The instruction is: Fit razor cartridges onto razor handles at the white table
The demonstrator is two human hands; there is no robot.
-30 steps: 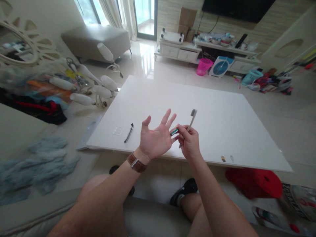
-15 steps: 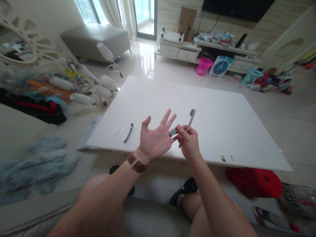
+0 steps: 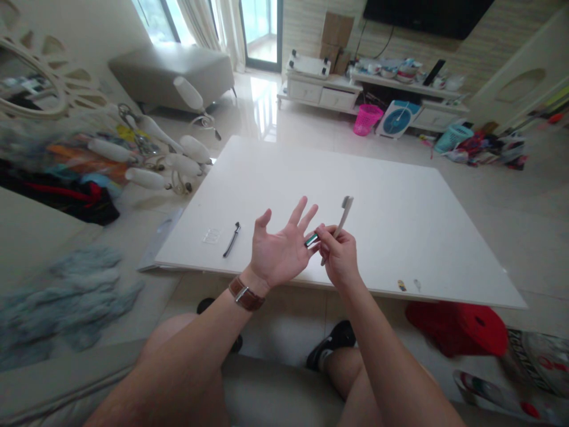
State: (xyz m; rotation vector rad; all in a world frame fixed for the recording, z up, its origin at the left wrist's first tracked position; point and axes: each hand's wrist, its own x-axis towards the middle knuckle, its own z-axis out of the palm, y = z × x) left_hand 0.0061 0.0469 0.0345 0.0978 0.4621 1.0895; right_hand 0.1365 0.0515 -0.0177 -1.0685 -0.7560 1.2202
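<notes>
Our left hand [image 3: 280, 252] is spread, palm up. Our right hand [image 3: 341, 255] pinches a toothbrush [image 3: 344, 216] and a small green strip [image 3: 312, 239] beside its fingers. Slim black tool [image 3: 232, 239] is on the desk [image 3: 400, 207]; brush and strip aren't down yet.

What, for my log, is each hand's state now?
Left hand: open, gripping nothing.
Right hand: closed, holding slim white toothbrush and small flat green strip.
</notes>
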